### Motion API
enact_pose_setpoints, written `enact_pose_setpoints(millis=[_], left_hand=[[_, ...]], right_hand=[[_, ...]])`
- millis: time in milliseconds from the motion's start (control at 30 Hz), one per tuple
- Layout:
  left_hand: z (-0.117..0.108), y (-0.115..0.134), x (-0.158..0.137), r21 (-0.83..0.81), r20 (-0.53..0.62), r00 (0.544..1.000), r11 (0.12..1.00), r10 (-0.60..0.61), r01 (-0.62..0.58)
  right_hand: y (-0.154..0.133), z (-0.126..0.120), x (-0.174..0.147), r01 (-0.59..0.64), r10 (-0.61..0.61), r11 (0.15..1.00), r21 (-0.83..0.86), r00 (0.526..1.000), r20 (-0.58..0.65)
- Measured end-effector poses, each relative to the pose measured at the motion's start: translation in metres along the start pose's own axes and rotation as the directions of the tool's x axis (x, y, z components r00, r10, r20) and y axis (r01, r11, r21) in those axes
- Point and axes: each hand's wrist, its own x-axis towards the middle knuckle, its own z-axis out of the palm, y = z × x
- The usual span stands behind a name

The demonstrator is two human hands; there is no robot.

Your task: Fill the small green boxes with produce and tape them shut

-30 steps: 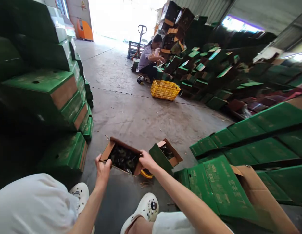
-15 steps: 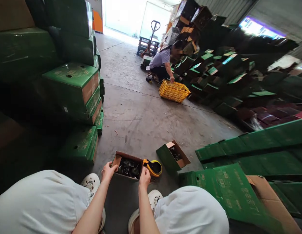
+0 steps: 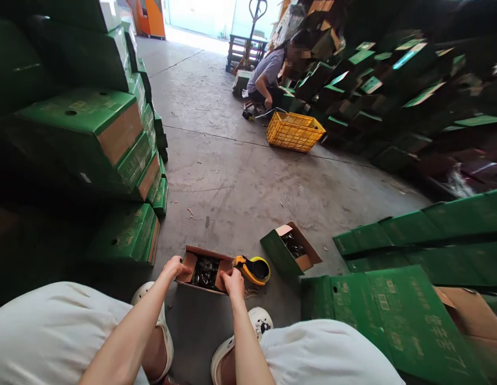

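Note:
On the floor between my feet stands an open cardboard box (image 3: 201, 291) with brown inner sides. Dark, shiny, plastic-wrapped items (image 3: 206, 272) fill it, their kind unclear. My left hand (image 3: 177, 267) grips the left end, thumb over the inner flap and fingers outside. At the right end, my right hand (image 3: 233, 282) is closed on the wall and short flap, thumb inside. Both short end flaps lean inward over the contents. Just beyond my right hand lies a yellow-and-black tape dispenser (image 3: 253, 269).
Another open green box (image 3: 290, 248) with dark wrapped contents sits to the right. Green boxes are stacked at left (image 3: 124, 144) and right (image 3: 393, 315). Farther off, a person (image 3: 268, 77) crouches near a yellow crate (image 3: 294, 132); a pallet jack (image 3: 252, 32) stands behind.
My right hand has shifted onto the right short flap, which now leans in over the contents. The person's hand has left the crate's rim. My view has tilted down.

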Motion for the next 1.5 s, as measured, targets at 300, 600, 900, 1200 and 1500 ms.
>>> enact_pose_setpoints(millis=[300,600,900,1200,1500], left_hand=[[0.016,0.049,-0.053,0.369,-0.177,0.860,0.842,0.479,-0.393],[0.045,0.059,-0.051,0.434,0.146,0.872,0.761,0.468,-0.481],[0.045,0.067,-0.045,0.485,0.166,0.895,0.757,0.413,-0.439],[0.047,0.061,-0.043,0.483,0.134,0.899,0.765,0.417,-0.426],[0.050,0.063,-0.051,0.526,0.115,0.894,0.737,0.433,-0.425]], right_hand=[[-0.049,-0.016,-0.042,0.472,-0.462,0.825,-0.311,0.880,0.109],[-0.071,-0.065,-0.022,0.379,-0.227,0.598,-0.706,0.925,0.304],[-0.088,0.001,-0.026,0.385,-0.173,0.593,-0.707,0.919,0.355],[-0.047,-0.020,-0.016,0.273,-0.116,0.722,-0.635,0.953,0.278],[-0.051,-0.005,-0.028,0.286,-0.148,0.737,-0.612,0.952,0.267]])
